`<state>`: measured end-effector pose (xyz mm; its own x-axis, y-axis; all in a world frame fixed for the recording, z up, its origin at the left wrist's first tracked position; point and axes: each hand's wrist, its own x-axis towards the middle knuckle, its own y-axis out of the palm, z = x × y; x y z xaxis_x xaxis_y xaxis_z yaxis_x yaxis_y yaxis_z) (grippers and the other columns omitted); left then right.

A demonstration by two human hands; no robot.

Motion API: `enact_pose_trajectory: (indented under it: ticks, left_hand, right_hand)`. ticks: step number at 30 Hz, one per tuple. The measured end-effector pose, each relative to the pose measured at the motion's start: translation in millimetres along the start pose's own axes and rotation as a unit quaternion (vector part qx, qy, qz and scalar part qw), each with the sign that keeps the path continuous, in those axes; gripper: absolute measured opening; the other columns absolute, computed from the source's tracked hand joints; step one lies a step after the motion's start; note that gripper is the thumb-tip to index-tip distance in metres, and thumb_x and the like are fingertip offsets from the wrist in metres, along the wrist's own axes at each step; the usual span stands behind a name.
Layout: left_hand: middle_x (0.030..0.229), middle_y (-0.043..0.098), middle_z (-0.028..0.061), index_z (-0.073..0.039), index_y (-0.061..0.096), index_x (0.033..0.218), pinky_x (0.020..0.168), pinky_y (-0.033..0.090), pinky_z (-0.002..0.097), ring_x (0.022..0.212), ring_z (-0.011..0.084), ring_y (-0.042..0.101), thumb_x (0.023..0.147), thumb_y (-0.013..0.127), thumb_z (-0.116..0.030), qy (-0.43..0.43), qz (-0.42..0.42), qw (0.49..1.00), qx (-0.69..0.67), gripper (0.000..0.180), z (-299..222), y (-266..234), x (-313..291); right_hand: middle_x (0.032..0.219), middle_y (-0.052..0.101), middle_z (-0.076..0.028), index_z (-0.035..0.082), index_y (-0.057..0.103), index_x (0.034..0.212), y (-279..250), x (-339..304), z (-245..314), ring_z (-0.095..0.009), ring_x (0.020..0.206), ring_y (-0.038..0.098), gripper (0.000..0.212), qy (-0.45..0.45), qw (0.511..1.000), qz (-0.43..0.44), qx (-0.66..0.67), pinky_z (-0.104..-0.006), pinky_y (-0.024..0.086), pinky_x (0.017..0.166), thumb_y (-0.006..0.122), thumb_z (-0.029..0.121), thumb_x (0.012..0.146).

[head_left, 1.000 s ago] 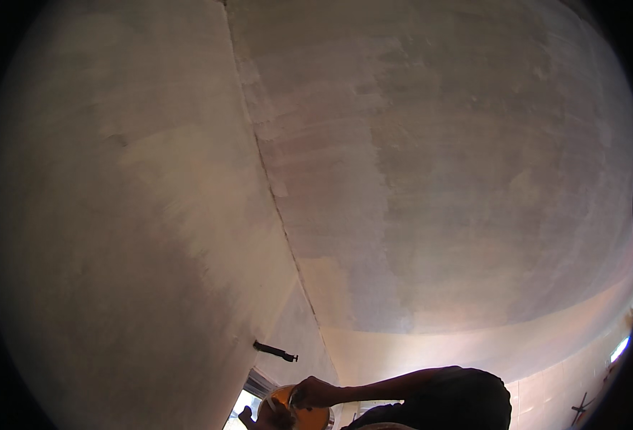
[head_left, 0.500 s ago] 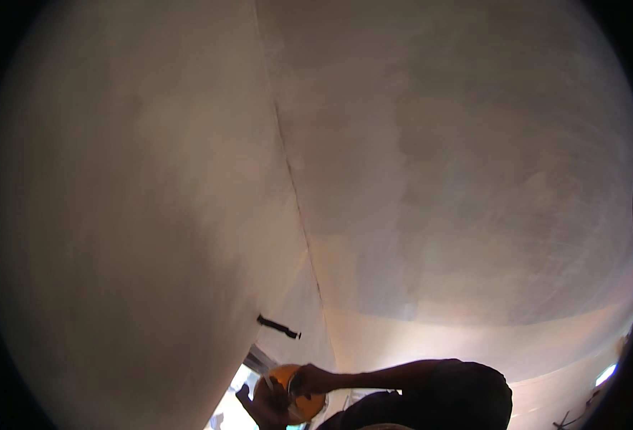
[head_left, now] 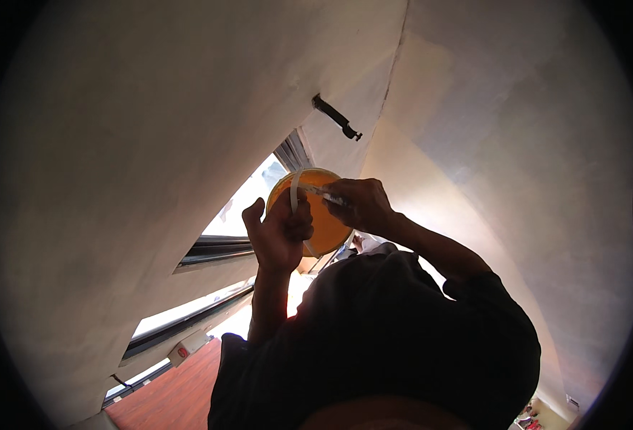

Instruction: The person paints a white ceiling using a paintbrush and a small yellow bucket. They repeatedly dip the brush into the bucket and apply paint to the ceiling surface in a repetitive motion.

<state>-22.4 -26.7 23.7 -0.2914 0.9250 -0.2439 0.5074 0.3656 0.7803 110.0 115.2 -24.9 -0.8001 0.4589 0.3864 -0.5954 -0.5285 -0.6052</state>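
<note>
My left hand (head_left: 279, 244) is closed round the flat, whitish, strap-like handle (head_left: 295, 201) of a round orange bucket (head_left: 327, 233), fingers bent in and thumb sticking out to the left, apart from the rest. The bucket is just beyond my body, between my two hands, its open mouth turned toward me so that the orange inside shows. My right hand (head_left: 363, 204) is folded tightly about a slim tool smeared with something pale (head_left: 335, 198); the tool lies over the bucket's mouth and points left toward the handle. Shadow and my own fingers hide too much of it for me to tell its kind.

My dark short-sleeved shirt (head_left: 381, 330) fills the lower middle of the view. To the left of the bucket, a bright window with a dark frame (head_left: 219, 249) is set in a smooth, pale grey-beige wall (head_left: 151, 143), and a slim black bracket-like fitting (head_left: 336, 117) sits above. A thin dark seam (head_left: 396, 57) runs down from the top edge of the view. At the lower left, a pale box with a red mark (head_left: 184, 350) is beside a reddish-brown panel (head_left: 166, 394).
</note>
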Motion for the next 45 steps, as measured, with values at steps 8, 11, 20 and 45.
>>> enact_pose_trajectory:
  ticks: [8,11,20,45]
  left_hand:
    - [0.068,0.036,-0.0027,-0.003,0.051,0.107,0.051,0.023,0.0231,0.054,0.0074,0.025,0.084,0.030,-0.060,-0.010,0.006,1.000,0.006,0.065,-7,1,5]
    - [0.067,0.035,-0.0028,-0.003,0.051,0.107,0.051,0.022,0.0236,0.054,0.0076,0.025,0.083,0.030,-0.060,0.004,-0.038,0.999,0.037,0.065,-7,5,4]
    - [0.067,0.033,-0.0029,-0.004,0.050,0.105,0.051,0.023,0.0239,0.054,0.0080,0.025,0.083,0.031,-0.062,-0.008,-0.037,0.999,0.005,0.065,-6,-3,-1]
    - [0.071,0.047,-0.0010,-0.005,0.053,0.113,0.046,0.028,0.0250,0.052,0.0101,0.035,0.080,0.034,-0.071,0.022,-0.009,1.000,-0.017,0.077,4,-18,-4]
  right_hand:
    - [0.076,0.070,-0.012,0.003,0.072,0.091,4,11,0,-0.018,0.062,0.068,0.025,0.233,0.919,0.177,0.265,-0.0293,0.055,0.064,0.077,0.017,0.071]
    - [0.076,0.070,-0.010,0.001,0.071,0.093,9,9,-2,-0.016,0.061,0.067,0.026,0.252,0.908,0.190,0.275,-0.0279,0.054,0.063,0.076,0.016,0.073]
    - [0.084,0.071,-0.012,0.004,0.069,0.100,2,1,-1,-0.024,0.073,0.071,0.028,0.012,1.000,0.000,0.020,-0.0308,0.056,0.066,0.076,0.012,0.074]
    - [0.087,0.071,-0.011,0.010,0.071,0.106,6,-19,-14,-0.021,0.074,0.070,0.035,0.073,0.997,-0.011,-0.013,-0.0314,0.056,0.068,0.077,0.029,0.077]
